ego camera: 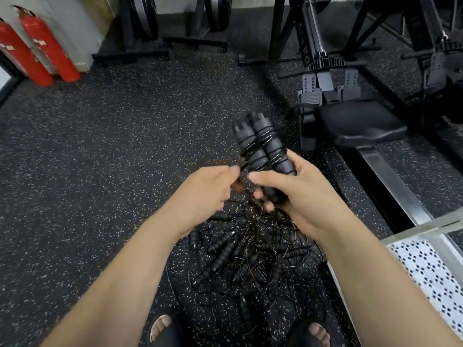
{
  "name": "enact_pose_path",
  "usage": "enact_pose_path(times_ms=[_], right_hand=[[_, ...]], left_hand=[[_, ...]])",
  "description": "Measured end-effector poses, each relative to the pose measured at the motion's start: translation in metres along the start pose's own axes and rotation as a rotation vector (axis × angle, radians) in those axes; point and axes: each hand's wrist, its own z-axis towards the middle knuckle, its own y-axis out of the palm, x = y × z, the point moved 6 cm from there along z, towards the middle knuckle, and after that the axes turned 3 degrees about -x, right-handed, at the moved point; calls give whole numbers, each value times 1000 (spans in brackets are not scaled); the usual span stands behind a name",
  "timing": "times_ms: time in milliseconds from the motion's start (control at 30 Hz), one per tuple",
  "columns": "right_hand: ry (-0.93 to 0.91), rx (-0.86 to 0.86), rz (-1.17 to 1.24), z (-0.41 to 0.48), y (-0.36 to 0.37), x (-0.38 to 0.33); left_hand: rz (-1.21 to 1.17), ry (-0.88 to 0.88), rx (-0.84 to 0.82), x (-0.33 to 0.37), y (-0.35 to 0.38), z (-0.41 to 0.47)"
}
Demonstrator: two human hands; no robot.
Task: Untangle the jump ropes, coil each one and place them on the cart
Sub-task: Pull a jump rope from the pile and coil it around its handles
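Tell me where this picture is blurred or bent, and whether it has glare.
Head view: the wide lens bends the edges, so the red fire extinguishers lean; motion smears the fingertips of the left hand; small glints lie on the cable wound round the jump rope handles in the right hand; light is soft, no hard shadows.

Gym, equipment area. Black rubber flooring with white speckles, a rowing machine with strapped footplates and a padded seat on a metal rail, and what look like weight plates stood in black racks by the back wall. Two red fire extinguishers stand at the left wall, and a heap of black-handled jump ropes lies on the floor.
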Motion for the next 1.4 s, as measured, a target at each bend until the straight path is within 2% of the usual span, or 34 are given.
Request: enact_pose_path(times_ms=[133, 200, 267, 367, 533, 667, 767, 833, 867, 933, 967, 1000, 1033, 1067, 1100, 1200, 1267, 1333, 1400], right_hand=[[-38, 395, -573, 2, -31, 6], [20, 417, -750, 4, -40, 11], [123, 306, -832, 7, -42, 19], [292, 32, -876, 4, -30, 34], [406, -355, -764, -7, -1, 47], [417, -563, -650, -21, 12, 38], [391, -730, -498, -36, 19, 23], [327, -790, -366, -41, 23, 12], [281, -793, -295, -41, 24, 6], [186, -770, -128, -37, 25, -4], [138, -744, -48, -34, 25, -8], [93, -707, 18, -31, 24, -11], [56, -660, 65, -27, 21, -12], [30, -609, 96, -22, 19, -12], [15, -562, 125, -19, 16, -12], [5, -410, 230, -9, 6, -10], [23, -244, 235, -2, -4, -6], [53, -54, 121, 2, -15, 0], [100, 105, -106, 4, -25, 9]], left_hand=[[186, -8, -48, 1, 6, -4], [176, 22, -53, 5, 5, -5], [161, 53, -30, 7, 2, -6], [187, 115, 36, 11, -5, -8], [185, 183, 67, 11, -14, -8], [129, 181, 19, 6, -16, -7], [80, 242, -11, 10, -18, -9], [50, 226, -27, 11, -19, -8], [-5, 189, -100, 9, -18, -5], [-272, 73, -366, 12, 1, -14], [-325, 80, -393, 14, 5, -15], [-320, 75, -305, 6, 2, -7], [-162, 81, -111, 3, -6, -4], [-42, 90, 16, -2, -11, -2], [-13, 73, 44, -7, -10, 0], [39, 34, -31, -6, 1, -1], [161, 18, -38, -3, 1, -2], [302, 34, -82, 0, 5, -5], [393, 25, -106, 0, 8, -4]])
